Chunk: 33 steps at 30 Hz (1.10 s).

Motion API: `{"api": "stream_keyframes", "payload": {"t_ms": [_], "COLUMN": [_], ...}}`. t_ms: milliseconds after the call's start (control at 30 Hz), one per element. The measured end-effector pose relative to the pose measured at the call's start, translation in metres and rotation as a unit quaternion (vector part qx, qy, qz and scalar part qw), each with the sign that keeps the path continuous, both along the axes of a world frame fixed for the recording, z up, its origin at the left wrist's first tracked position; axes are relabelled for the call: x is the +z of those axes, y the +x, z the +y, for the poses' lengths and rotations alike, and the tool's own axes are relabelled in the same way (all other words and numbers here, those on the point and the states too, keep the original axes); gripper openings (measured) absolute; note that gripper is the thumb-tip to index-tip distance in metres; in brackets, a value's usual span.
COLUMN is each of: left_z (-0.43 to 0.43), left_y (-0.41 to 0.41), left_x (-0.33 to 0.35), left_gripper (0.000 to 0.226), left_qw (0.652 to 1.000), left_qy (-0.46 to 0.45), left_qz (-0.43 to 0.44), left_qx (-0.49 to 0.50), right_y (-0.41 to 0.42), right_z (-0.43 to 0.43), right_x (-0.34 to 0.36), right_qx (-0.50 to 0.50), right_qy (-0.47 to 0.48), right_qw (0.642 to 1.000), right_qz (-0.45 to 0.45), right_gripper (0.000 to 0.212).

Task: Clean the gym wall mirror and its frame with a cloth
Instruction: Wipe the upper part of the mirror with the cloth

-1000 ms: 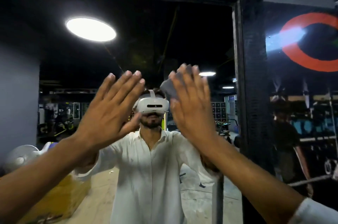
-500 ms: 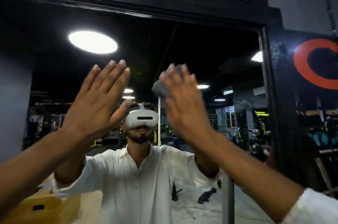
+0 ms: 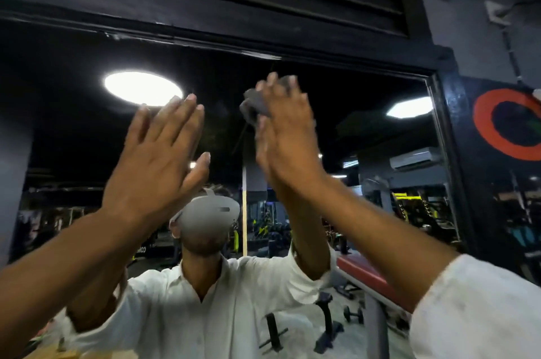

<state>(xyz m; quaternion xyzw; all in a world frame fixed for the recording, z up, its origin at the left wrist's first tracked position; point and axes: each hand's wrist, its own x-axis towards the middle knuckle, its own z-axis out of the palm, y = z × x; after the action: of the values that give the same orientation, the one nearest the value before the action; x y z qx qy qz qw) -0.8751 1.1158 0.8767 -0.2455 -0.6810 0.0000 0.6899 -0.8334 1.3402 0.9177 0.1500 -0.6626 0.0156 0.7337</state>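
Below top edge of mirror (image 3: 366, 89), near centre: presses grey cloth (image 3: 254, 107) to glass under flat, straight-fingered right hand (image 3: 288, 136); rests left hand (image 3: 158, 159), spread and empty, just beside. Judged step: wiping upper glass. Next likely needs higher reach onto frame (image 3: 205, 36).

The wall mirror (image 3: 366, 130) spreads ahead of both hands, its dark glass reaching from beyond the left hand (image 3: 155, 159) to well past the right hand (image 3: 288, 136). A black frame (image 3: 205, 33) borders it. Its top rail runs above the fingertips of both hands, nearer to those of the right, and its side rail stands well to the right of the right hand. Against the glass, a small grey cloth (image 3: 253, 107) sits bunched under the straight fingers of the right hand, sticking out on the thumb side. Beside it the left hand faces the glass, palm flat and fingers straight, holding nothing.
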Motion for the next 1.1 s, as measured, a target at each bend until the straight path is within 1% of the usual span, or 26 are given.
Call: {"api": "stream_keyframes", "payload": {"t_ms": [67, 100, 133, 167, 233, 267, 300, 333, 367, 433, 500, 533, 567, 633, 667, 700, 733, 767, 800, 833, 900, 933, 967, 1000, 1067, 1100], "left_z": [-0.002, -0.002, -0.003, -0.003, -0.003, -0.003, -0.004, -0.004, -0.004, -0.004, -0.005, -0.006, -0.006, -0.006, -0.004, -0.001, 0.005, 0.013, 0.023, 0.035, 0.064, 0.079, 0.093, 0.104, 0.119, 0.123], "left_y": [0.0, -0.001, -0.001, -0.002, -0.003, -0.003, -0.003, -0.002, -0.002, -0.001, -0.001, 0.0, 0.0, 0.0, -0.001, 0.0, 0.001, 0.002, 0.004, 0.006, 0.011, 0.013, 0.015, 0.016, 0.018, 0.018], "left_x": [0.001, 0.002, 0.003, 0.003, 0.001, 0.0, 0.0, 0.0, 0.0, 0.0, -0.001, -0.002, -0.004, -0.009, -0.013, -0.018, -0.025, -0.033, -0.042, -0.051, -0.066, -0.07, -0.07, -0.068, -0.063, -0.061], "left_gripper": [0.074, 0.074, 0.074, 0.074, 0.074, 0.074, 0.074, 0.074, 0.075, 0.076, 0.08, 0.083, 0.085, 0.086, 0.085, 0.084, 0.083, 0.081, 0.08, 0.078, 0.077, 0.078, 0.078, 0.079, 0.08, 0.08], "left_qw": [1.0, 1.0, 1.0, 1.0, 1.0, 1.0, 1.0, 1.0, 1.0, 0.999, 0.999, 0.998, 0.997, 0.99, 0.985, 0.981, 0.98, 0.981, 0.981, 0.978, 0.969, 0.968, 0.97, 0.973, 0.981, 0.983], "left_qy": [-0.004, -0.007, -0.011, -0.013, -0.013, -0.013, -0.013, -0.013, -0.013, -0.019, -0.036, -0.052, -0.072, -0.129, -0.158, -0.177, -0.184, -0.184, -0.187, -0.203, -0.24, -0.246, -0.24, -0.226, -0.195, -0.181], "left_qz": [0.007, 0.01, 0.013, 0.014, 0.018, 0.02, 0.022, 0.023, 0.025, 0.026, 0.026, 0.029, 0.035, 0.054, 0.063, 0.066, 0.062, 0.055, 0.052, 0.053, 0.055, 0.053, 0.049, 0.041, 0.021, 0.012], "left_qx": [-0.009, -0.009, -0.007, -0.002, 0.008, 0.011, 0.013, 0.013, 0.011, 0.004, 0.003, 0.008, 0.018, 0.034, 0.037, 0.036, 0.033, 0.029, 0.025, 0.022, 0.01, 0.002, -0.003, -0.005, -0.006, -0.005], "right_y": [0.0, 0.001, 0.005, 0.007, 0.011, 0.009, 0.006, 0.001, -0.003, -0.002, 0.007, 0.014, 0.014, 0.014, 0.015, 0.017, 0.017, 0.017, 0.02, 0.024, 0.031, 0.033, 0.033, 0.034, 0.04, 0.041], "right_z": [-0.02, -0.012, -0.002, 0.012, 0.028, 0.029, 0.018, 0.005, -0.008, -0.023, -0.012, 0.003, 0.023, 0.068, 0.083, 0.09, 0.09, 0.086, 0.081, 0.077, 0.092, 0.11, 0.129, 0.144, 0.163, 0.165], "right_x": [-0.029, -0.027, -0.015, 0.002, 0.033, 0.04, 0.039, 0.031, 0.018, -0.019, -0.039, -0.035, -0.025, -0.016, -0.023, -0.039, -0.064, -0.094, -0.127, -0.156, -0.18, -0.169, -0.152, -0.132, -0.105, -0.105], "right_qx": [-0.025, -0.057, -0.076, -0.075, -0.011, 0.03, 0.052, 0.055, 0.055, 0.031, -0.019, -0.04, -0.045, -0.012, 0.008, 0.017, 0.014, 0.007, -0.003, -0.029, -0.117, -0.145, -0.151, -0.137, -0.066, -0.03], "right_qy": [0.182, 0.241, 0.253, 0.212, 0.042, -0.042, -0.097, -0.114, -0.09, 0.073, 0.231, 0.252, 0.218, 0.039, -0.05, -0.106, -0.129, -0.109, -0.04, 0.064, 0.269, 0.306, 0.285, 0.217, 0.022, -0.063], "right_qw": [0.981, 0.967, 0.963, 0.974, 0.999, 0.999, 0.994, 0.992, 0.994, 0.996, 0.967, 0.962, 0.97, 0.998, 0.998, 0.994, 0.991, 0.993, 0.997, 0.992, 0.944, 0.929, 0.937, 0.958, 0.994, 0.996], "right_qz": [-0.056, -0.062, -0.051, -0.037, -0.013, -0.005, 0.005, 0.009, 0.002, -0.046, -0.103, -0.102, -0.094, -0.056, -0.028, -0.011, -0.016, -0.04, -0.072, -0.105, -0.152, -0.148, -0.135, -0.124, -0.087, -0.063], "right_gripper": [0.062, 0.062, 0.062, 0.06, 0.055, 0.053, 0.053, 0.056, 0.06, 0.063, 0.064, 0.064, 0.064, 0.059, 0.056, 0.055, 0.056, 0.059, 0.062, 0.066, 0.07, 0.071, 0.07, 0.069, 0.061, 0.058]}}
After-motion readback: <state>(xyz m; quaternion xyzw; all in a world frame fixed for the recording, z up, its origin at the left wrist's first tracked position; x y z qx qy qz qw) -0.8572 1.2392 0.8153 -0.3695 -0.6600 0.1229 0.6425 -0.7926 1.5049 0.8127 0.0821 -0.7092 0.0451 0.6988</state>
